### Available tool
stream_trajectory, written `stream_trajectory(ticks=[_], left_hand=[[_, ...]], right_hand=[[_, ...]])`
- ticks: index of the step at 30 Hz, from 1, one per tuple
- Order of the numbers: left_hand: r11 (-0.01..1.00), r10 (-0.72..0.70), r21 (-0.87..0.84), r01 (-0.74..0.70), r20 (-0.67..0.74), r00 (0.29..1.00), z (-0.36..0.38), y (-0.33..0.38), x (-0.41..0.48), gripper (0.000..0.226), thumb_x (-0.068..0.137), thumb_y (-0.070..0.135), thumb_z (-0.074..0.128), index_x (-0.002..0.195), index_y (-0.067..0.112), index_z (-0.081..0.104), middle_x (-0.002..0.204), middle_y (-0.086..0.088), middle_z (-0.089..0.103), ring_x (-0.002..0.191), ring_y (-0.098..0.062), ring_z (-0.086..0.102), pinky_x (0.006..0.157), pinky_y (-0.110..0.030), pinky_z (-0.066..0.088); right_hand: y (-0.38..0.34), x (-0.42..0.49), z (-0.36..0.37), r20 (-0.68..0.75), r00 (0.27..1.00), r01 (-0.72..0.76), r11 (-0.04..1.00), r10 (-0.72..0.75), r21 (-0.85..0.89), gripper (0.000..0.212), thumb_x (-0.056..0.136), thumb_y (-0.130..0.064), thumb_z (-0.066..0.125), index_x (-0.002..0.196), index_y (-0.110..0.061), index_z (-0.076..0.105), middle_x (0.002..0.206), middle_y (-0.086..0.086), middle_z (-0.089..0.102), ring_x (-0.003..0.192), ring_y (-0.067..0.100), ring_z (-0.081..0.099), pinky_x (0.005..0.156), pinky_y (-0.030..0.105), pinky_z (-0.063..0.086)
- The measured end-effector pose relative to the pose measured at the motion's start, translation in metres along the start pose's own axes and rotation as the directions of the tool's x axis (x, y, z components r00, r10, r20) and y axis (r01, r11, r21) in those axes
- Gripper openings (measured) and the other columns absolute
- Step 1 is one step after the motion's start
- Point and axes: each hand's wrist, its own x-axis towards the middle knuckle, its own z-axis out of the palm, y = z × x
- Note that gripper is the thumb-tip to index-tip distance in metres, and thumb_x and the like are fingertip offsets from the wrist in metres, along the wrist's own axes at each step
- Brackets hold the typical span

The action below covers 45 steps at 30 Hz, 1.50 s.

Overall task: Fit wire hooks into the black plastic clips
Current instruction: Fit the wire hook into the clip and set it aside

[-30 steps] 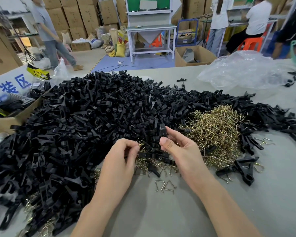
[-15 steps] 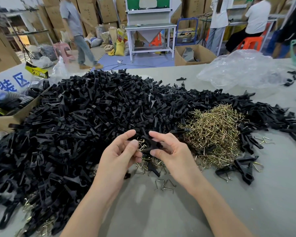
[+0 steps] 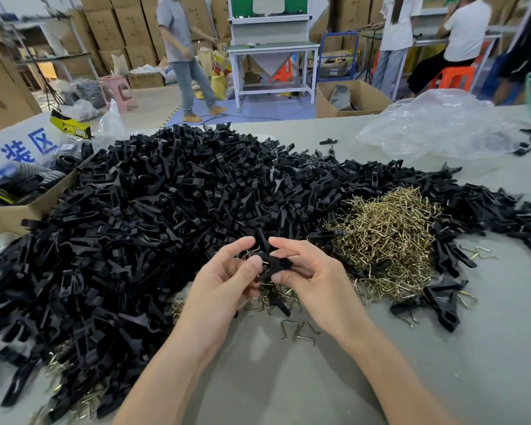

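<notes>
A black plastic clip is held between both hands just above the grey table. My left hand pinches its left end, where a bit of wire hook shows under the thumb. My right hand grips its right end. Behind the hands spreads a big heap of black clips. To the right lies a pile of brass-coloured wire hooks. Two loose wire hooks lie on the table below my hands.
A few assembled clips with hooks lie at the right. A clear plastic bag sits at the far right, a cardboard box at the left edge. People stand and sit beyond the table's far edge.
Both hands came together and rose slightly toward the pile. The clip went from upright in my right hand to lying across between both hands. A person in the background walked right.
</notes>
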Motion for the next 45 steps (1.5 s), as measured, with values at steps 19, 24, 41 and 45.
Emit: stream_trajectory(ticks=[19, 24, 41, 45], left_hand=[[0.918, -0.176, -0.285, 0.274, 0.327, 0.929, 0.005, 0.012, -0.014, 0.037, 0.093, 0.033, 0.057, 0.125, 0.020, 0.070, 0.099, -0.011, 0.064, 0.078, -0.016, 0.064, 0.073, -0.032, 0.061], [0.887, -0.178, -0.350, 0.301, 0.342, 0.923, 0.004, 0.011, -0.013, 0.040, 0.091, 0.033, 0.059, 0.127, 0.018, 0.069, 0.101, -0.014, 0.065, 0.085, -0.017, 0.065, 0.077, -0.030, 0.059], [0.920, -0.083, -0.339, 0.196, 0.320, 0.944, 0.012, -0.005, -0.007, 0.055, 0.078, 0.055, 0.067, 0.118, 0.018, 0.073, 0.097, -0.003, 0.069, 0.066, -0.008, 0.057, 0.065, -0.023, 0.050], [0.917, -0.057, -0.362, 0.165, 0.291, 0.955, 0.015, -0.006, -0.009, 0.055, 0.074, 0.057, 0.069, 0.115, 0.021, 0.074, 0.092, -0.001, 0.069, 0.063, -0.008, 0.056, 0.061, -0.023, 0.049]], right_hand=[[-0.004, -0.003, -0.001, 0.068, 0.997, 0.034, 0.984, -0.047, 0.173, 0.039, 0.086, 0.009, 0.070, 0.101, -0.025, 0.080, 0.108, -0.001, 0.075, 0.104, 0.016, 0.072, 0.091, 0.025, 0.055], [-0.007, -0.003, -0.002, 0.050, 0.996, 0.067, 0.990, -0.074, 0.124, 0.039, 0.087, 0.004, 0.071, 0.099, -0.031, 0.080, 0.111, -0.009, 0.072, 0.105, 0.011, 0.070, 0.090, 0.021, 0.053], [-0.018, -0.004, 0.000, 0.095, 0.993, -0.088, 0.967, 0.067, 0.238, 0.030, 0.079, -0.003, 0.081, 0.080, -0.032, 0.074, 0.105, -0.005, 0.077, 0.093, 0.012, 0.072, 0.082, 0.024, 0.056], [-0.017, -0.006, 0.005, 0.131, 0.986, -0.147, 0.899, 0.101, 0.414, 0.011, 0.077, -0.014, 0.079, 0.083, -0.022, 0.074, 0.071, 0.003, 0.066, 0.061, 0.016, 0.065, 0.056, 0.028, 0.056]])
